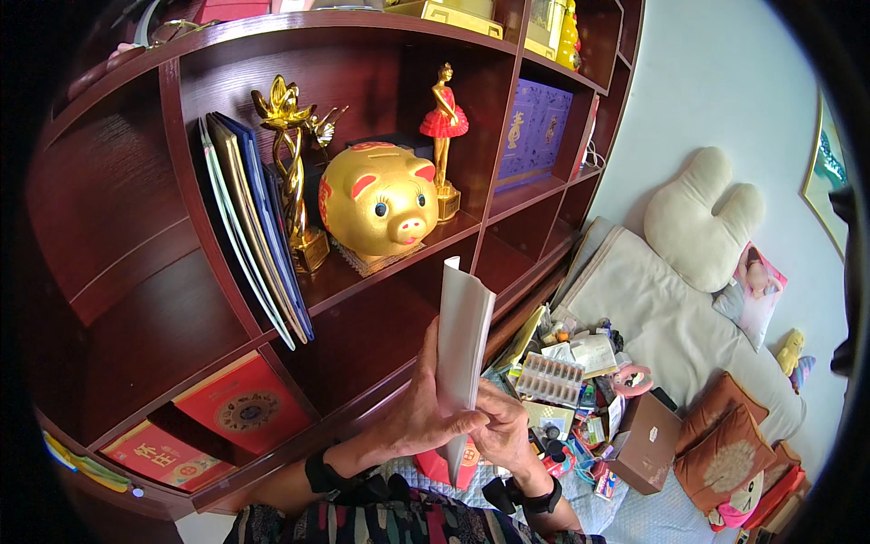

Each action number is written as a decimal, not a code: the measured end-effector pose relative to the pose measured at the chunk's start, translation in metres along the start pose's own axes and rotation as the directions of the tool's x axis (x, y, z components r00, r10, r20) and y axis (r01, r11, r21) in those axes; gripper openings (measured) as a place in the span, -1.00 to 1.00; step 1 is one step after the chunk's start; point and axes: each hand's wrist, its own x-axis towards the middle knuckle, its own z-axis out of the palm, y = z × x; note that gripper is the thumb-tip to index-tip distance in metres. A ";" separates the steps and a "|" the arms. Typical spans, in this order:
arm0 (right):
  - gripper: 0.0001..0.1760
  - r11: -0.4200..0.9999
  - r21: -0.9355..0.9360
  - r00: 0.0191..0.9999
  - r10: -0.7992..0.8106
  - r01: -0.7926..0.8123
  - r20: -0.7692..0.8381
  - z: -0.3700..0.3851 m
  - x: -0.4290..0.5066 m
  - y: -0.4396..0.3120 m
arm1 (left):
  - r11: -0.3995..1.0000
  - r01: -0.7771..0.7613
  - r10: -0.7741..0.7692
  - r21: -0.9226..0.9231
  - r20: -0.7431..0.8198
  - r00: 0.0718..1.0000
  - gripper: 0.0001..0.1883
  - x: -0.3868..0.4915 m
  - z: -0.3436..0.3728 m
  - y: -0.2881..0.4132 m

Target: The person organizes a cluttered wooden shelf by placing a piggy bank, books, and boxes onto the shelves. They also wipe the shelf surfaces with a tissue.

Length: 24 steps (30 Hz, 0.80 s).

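A thin white sheaf of paper or a booklet (pixel 463 340) stands almost upright before me, seen nearly edge-on, with its top corner curling. My left hand (pixel 425 411) grips it, the fingers behind and the thumb across the lower front. From the other side my right hand (pixel 504 423) pinches its lower right edge with bent fingers. Just beyond the paper, a gold piggy bank (pixel 384 204) sits on a shelf between a gold flower trophy (pixel 293 177) and a dancer figurine in a red skirt (pixel 443 129). Several folders (pixel 255 231) lean beside the trophy.
Dark red wooden shelving (pixel 326 299) fills the left, with red boxes (pixel 248 404) low down and a purple box (pixel 533 136) further right. Medicine packs (pixel 549 377) and small goods are heaped on a bed near a brown box (pixel 646 442) and orange cushions (pixel 724 449).
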 end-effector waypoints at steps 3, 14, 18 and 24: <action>-0.53 0.963 0.254 0.996 0.079 -0.086 0.036 -0.003 -0.002 0.007 | 0.990 0.113 -0.109 -0.086 0.052 0.993 0.26 -0.001 -0.002 -0.002; -0.49 0.953 0.288 0.996 0.088 -0.088 0.014 -0.003 -0.008 0.019 | 0.968 0.226 -0.206 -0.109 0.167 0.964 0.21 -0.004 -0.013 -0.014; -0.77 0.944 0.228 0.949 0.276 -0.238 -0.151 -0.010 -0.012 0.020 | 0.856 0.353 -0.335 -0.378 0.116 0.935 -0.20 -0.013 -0.022 -0.018; -0.72 0.925 0.248 0.869 0.362 -0.289 -0.337 -0.033 -0.012 0.023 | 0.711 0.378 -0.448 -0.592 0.032 0.893 -0.47 -0.023 -0.051 -0.017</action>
